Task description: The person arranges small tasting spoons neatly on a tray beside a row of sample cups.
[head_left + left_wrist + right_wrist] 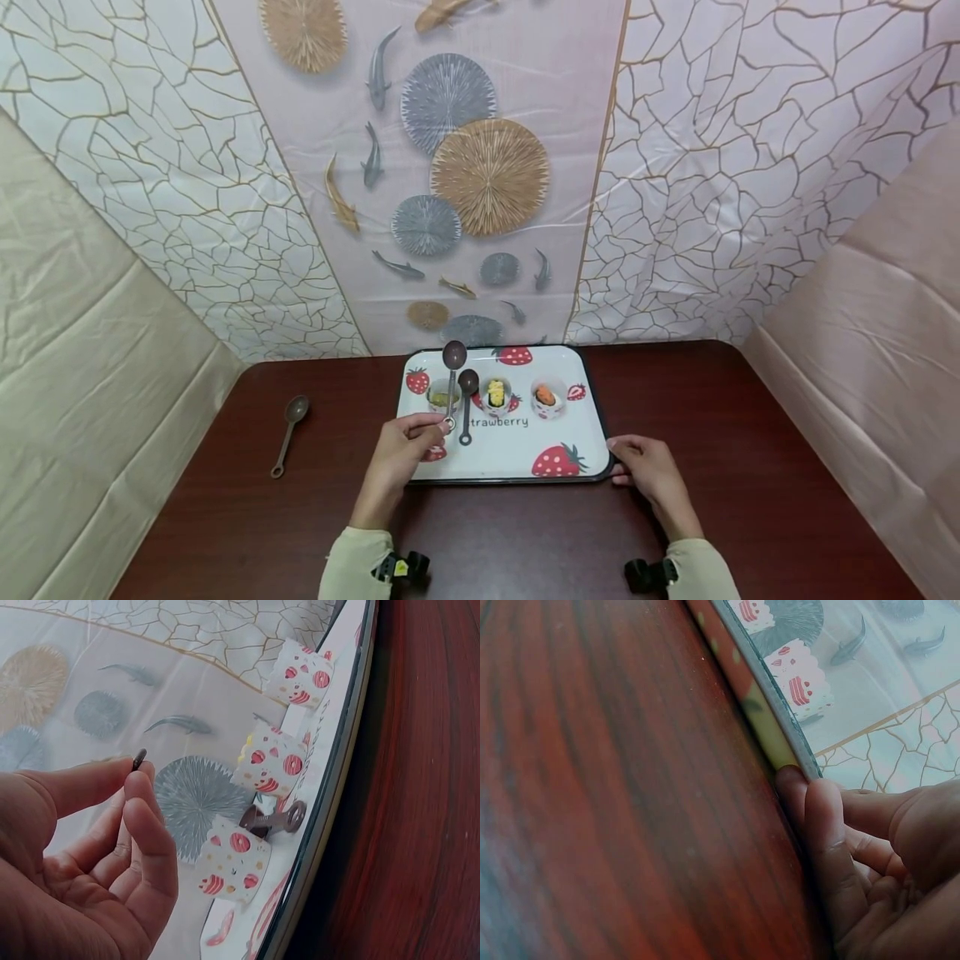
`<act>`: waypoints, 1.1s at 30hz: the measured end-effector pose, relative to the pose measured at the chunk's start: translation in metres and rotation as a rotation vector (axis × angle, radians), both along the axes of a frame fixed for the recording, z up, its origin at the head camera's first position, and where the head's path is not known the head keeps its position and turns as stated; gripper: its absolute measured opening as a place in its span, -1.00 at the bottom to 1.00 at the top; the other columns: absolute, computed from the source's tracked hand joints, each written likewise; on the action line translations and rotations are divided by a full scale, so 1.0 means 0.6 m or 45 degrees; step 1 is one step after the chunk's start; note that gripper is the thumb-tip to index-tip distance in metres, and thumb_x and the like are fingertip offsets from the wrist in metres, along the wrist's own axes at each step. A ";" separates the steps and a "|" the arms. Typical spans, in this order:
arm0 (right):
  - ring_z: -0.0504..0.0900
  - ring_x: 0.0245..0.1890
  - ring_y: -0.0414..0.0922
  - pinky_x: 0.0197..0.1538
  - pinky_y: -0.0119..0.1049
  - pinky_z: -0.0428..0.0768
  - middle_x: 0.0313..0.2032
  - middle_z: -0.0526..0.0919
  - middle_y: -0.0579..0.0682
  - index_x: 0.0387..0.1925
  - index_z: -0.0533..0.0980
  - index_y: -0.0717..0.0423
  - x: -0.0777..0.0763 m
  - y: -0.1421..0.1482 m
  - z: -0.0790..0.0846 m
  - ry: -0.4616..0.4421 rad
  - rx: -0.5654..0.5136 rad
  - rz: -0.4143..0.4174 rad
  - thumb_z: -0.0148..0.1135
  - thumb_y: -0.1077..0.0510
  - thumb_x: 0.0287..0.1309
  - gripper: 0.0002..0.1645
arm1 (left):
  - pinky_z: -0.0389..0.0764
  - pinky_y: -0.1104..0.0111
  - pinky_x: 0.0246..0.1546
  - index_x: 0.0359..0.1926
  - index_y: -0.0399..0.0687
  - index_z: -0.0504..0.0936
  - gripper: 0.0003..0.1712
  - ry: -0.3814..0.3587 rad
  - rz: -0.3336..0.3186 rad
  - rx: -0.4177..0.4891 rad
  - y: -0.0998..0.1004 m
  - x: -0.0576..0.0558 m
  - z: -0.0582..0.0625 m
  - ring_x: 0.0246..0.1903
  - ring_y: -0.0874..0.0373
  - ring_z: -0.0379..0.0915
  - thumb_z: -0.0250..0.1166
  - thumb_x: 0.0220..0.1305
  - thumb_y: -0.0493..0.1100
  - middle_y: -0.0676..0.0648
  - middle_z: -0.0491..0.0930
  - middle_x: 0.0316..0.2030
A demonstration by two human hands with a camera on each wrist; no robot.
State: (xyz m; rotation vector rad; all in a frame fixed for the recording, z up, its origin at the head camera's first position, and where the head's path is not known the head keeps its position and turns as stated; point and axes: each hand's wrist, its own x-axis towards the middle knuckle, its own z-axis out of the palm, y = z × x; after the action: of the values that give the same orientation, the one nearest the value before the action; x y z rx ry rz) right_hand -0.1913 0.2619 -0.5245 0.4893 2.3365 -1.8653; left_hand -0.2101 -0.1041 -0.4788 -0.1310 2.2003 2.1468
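I'm pinching a dark brown spoon point(452, 388) in my left hand point(401, 454) while my right hand point(651, 471) is gripping the strawberry-printed tray point(487, 460); another spoon point(467, 408) is lying near three cups point(274, 761).

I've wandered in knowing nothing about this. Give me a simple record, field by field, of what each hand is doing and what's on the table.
left hand: pinches the held spoon by its handle end, above the tray
right hand: grips the tray's right edge, near its front corner
tray: white, strawberry pictures, dark rim
left cup: green inside
middle cup: yellow inside
right cup: orange inside
tray spoon: between left and middle cups
table spoon: left of the tray, on the table
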 end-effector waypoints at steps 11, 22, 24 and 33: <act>0.67 -0.46 -0.16 -0.37 -0.26 0.76 -0.27 0.75 0.07 0.20 0.51 0.56 0.000 -0.004 -0.003 0.030 0.030 0.011 0.14 0.23 0.56 -0.57 | 0.50 0.46 -0.53 0.00 -0.41 0.75 -0.71 -0.026 -0.025 -0.058 0.025 -0.001 -0.003 -0.47 0.20 0.53 0.43 0.34 -0.28 -0.15 0.77 -0.34; 0.67 -0.47 -0.16 -0.38 -0.26 0.76 -0.27 0.76 0.06 0.21 0.49 0.58 0.002 -0.002 0.000 0.022 -0.001 0.007 0.15 0.24 0.56 -0.56 | 0.55 0.45 -0.48 -0.03 -0.38 0.76 -0.72 -0.037 -0.050 -0.066 0.043 0.000 -0.007 -0.35 0.22 0.61 0.42 0.38 -0.22 -0.16 0.81 -0.24; 0.67 -0.47 -0.16 -0.38 -0.27 0.76 -0.29 0.76 0.04 0.22 0.48 0.58 0.001 -0.001 0.000 0.014 -0.013 0.005 0.15 0.24 0.56 -0.55 | 0.55 0.44 -0.48 -0.03 -0.38 0.76 -0.72 -0.032 -0.056 -0.062 0.047 -0.001 -0.008 -0.35 0.21 0.62 0.42 0.38 -0.21 -0.13 0.81 -0.26; 0.68 -0.48 -0.16 -0.38 -0.27 0.76 -0.31 0.76 0.04 0.20 0.50 0.58 0.000 0.000 0.000 0.007 -0.016 -0.003 0.15 0.25 0.55 -0.57 | 0.59 0.45 -0.46 -0.05 -0.39 0.76 -0.74 -0.046 -0.061 -0.023 0.065 -0.002 -0.008 -0.37 0.25 0.58 0.42 0.37 -0.24 -0.08 0.79 -0.31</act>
State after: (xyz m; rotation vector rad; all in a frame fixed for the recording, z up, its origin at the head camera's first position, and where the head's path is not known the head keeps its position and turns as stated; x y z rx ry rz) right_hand -0.1914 0.2617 -0.5244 0.4863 2.3272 -1.8837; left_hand -0.2112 -0.0652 -0.4837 -0.1163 2.1809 2.0837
